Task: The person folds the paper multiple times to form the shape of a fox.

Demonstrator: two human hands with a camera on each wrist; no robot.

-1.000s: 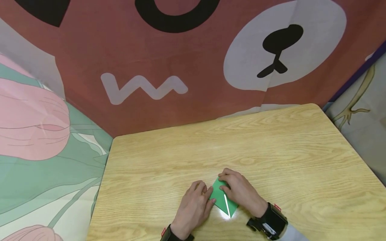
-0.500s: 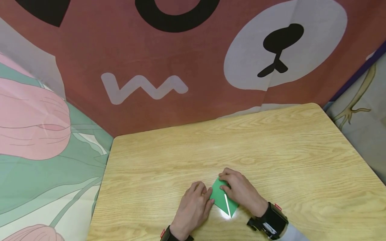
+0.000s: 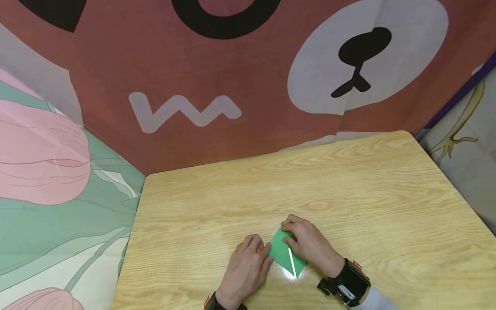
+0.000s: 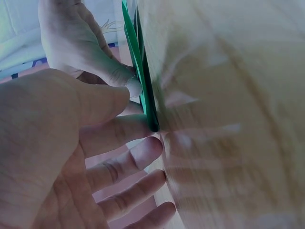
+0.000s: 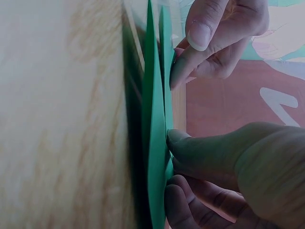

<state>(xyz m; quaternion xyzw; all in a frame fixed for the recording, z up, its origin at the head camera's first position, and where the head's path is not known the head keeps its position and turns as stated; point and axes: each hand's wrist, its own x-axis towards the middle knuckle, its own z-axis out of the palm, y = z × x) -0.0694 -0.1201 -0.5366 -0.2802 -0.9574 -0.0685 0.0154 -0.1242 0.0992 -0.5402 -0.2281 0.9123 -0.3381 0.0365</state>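
Observation:
A folded sheet of green paper [image 3: 280,249] lies on the table between both hands, a bright white slit running toward its near corner. My left hand [image 3: 247,265] lies beside the left edge; in the left wrist view its index finger [image 4: 116,132] touches the fold of the paper [image 4: 135,52], the other fingers spread against the tabletop. Over the paper's right side, my right hand [image 3: 313,246] presses with thumb and bent fingertips. The right wrist view shows that thumb [image 5: 200,148] on the upper face, with the layers of paper [image 5: 155,129] slightly apart.
The wooden table [image 3: 217,202] has its far edge against a brown hanging [image 3: 193,77] with a cartoon face. A floral hanging [image 3: 42,172] is at the left, a pale one [image 3: 465,172] at the right. Each wrist wears a black camera band [image 3: 350,282].
My left hand has shifted very slightly left, its fingertips drawing back toward the paper's edge. The right hand and the paper have hardly moved.

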